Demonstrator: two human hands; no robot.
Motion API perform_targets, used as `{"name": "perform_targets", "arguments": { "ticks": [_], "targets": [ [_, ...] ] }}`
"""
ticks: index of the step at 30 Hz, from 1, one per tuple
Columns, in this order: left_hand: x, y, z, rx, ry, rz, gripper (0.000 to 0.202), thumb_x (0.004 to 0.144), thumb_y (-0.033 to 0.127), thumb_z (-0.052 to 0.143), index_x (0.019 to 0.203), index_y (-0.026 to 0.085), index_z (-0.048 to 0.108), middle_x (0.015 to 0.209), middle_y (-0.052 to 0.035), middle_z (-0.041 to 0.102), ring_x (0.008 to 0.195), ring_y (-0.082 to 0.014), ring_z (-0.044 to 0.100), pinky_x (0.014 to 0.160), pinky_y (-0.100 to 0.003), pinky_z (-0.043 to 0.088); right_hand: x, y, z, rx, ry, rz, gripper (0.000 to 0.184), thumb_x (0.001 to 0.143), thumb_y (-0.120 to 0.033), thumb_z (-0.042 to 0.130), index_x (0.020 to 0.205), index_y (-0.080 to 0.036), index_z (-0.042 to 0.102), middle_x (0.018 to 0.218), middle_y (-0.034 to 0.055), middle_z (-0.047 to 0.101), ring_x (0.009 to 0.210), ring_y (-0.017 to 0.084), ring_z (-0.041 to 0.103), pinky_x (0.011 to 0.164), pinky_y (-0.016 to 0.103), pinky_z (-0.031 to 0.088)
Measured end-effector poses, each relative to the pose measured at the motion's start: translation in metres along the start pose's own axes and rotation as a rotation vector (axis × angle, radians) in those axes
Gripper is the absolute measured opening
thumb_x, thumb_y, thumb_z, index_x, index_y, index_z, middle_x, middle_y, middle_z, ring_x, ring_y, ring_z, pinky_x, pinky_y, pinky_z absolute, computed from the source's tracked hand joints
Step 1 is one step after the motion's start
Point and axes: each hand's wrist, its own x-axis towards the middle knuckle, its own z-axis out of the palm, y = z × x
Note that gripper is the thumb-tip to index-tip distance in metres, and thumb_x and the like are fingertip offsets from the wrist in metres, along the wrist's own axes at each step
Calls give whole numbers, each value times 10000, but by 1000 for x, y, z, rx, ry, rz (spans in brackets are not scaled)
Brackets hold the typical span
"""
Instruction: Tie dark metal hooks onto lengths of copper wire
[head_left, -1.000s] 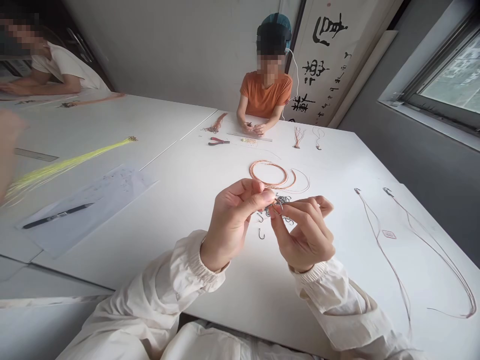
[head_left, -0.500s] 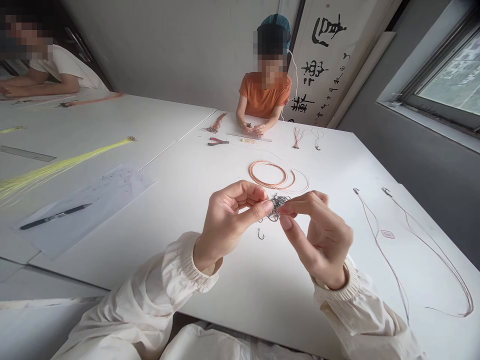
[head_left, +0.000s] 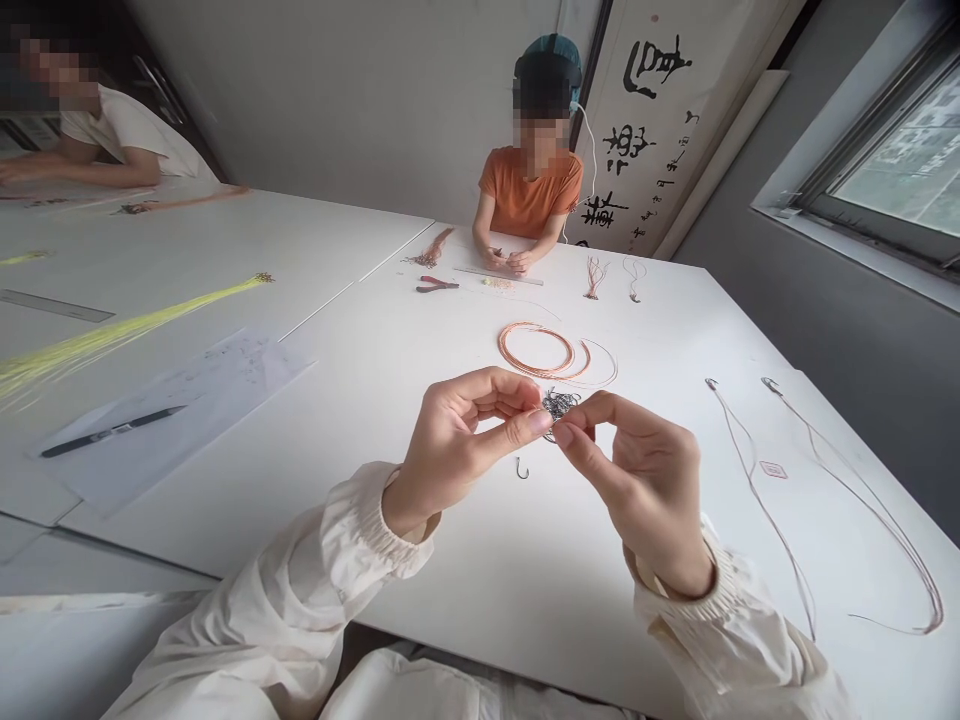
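My left hand (head_left: 472, 430) is closed in a pinch, thumb against the curled index finger. My right hand (head_left: 637, 470) is also closed, its thumb and index tips meeting the left thumb tip. Whatever sits between the fingertips is too small and covered to name. Just behind the fingertips lies a pile of dark fish hooks (head_left: 561, 402), partly hidden by my hands. One loose fish hook (head_left: 523, 469) rests on the white table below them. Beyond the pile is a coil of orange cord (head_left: 501, 350).
Hooks tied to long cords (head_left: 754, 470) lie at the right. To the left are a paper sheet (head_left: 225, 400), a black pen (head_left: 112, 432) and a yellow cord bundle (head_left: 150, 325). A co-worker (head_left: 531, 190) sits opposite, near red-handled pliers (head_left: 436, 285); another person (head_left: 127, 140) sits far left.
My right hand's fingers have closed together and come against the left fingertips. My left hand has hardly moved. A small dark curve below the left thumb no longer shows.
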Motion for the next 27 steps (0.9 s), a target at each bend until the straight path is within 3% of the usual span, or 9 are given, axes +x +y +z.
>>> {"name": "perform_targets", "arguments": {
  "ticks": [6,12,27],
  "targets": [
    [-1,1,-1,-19,-23,-8,117,812,230,744,877,147,694,854,-79,695,819,-197,678,767,-325,584,-4,1,6,61,72,34,110,827,-164,690,730,-201,655,673,-5,612,663,145,501,628,313,369],
    [-2,2,1,25,-36,65,163,751,128,781,881,144,683,842,-43,671,770,-148,657,725,-254,569,-6,1,8,73,92,34,90,826,-170,700,749,-201,666,688,-4,609,656,138,493,605,302,360],
    [1,7,0,36,-37,26,162,760,145,765,907,153,698,837,-56,686,787,-166,656,714,-268,568,-6,3,7,164,67,81,109,844,-217,713,743,-197,675,692,1,615,644,135,503,642,309,427]
  ]
}}
